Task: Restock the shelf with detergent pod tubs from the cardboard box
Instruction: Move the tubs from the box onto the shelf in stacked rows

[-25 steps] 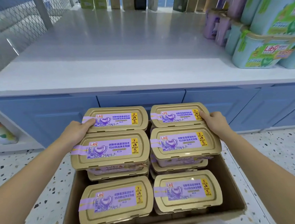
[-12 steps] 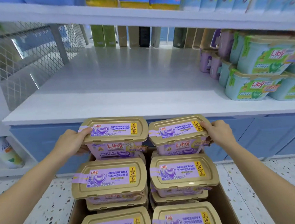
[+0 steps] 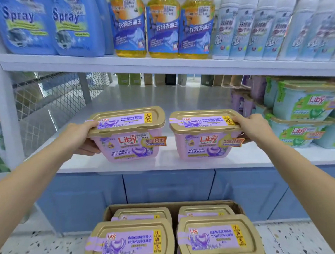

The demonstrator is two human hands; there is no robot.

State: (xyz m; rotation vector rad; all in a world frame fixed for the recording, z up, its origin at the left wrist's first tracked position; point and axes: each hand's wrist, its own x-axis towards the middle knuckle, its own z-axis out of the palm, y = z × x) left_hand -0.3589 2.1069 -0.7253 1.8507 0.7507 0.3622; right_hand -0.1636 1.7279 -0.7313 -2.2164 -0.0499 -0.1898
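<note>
Two pink Liby pod tubs with gold lids are held up at the front edge of the white shelf point(image 3: 161, 100). My left hand point(image 3: 78, 138) grips the left tub point(image 3: 128, 136) by its left end. My right hand point(image 3: 253, 129) grips the right tub point(image 3: 205, 136) by its right end. Both tubs are upright, side by side, with a gap between them; whether they touch the shelf I cannot tell. Below, the cardboard box point(image 3: 172, 206) on the floor holds several more gold-lidded tubs point(image 3: 129, 241).
Green Liby tubs point(image 3: 304, 113) are stacked at the shelf's right, with purple tubs point(image 3: 242, 102) behind them. A wire mesh panel point(image 3: 52, 101) closes the left side. The upper shelf point(image 3: 160, 65) carries spray jugs and bottles. Blue cabinet doors point(image 3: 165, 186) stand behind the box.
Both hands lifted a tub each out of the box and raised them to the shelf's front edge. The view tilted upward, revealing the upper shelf.
</note>
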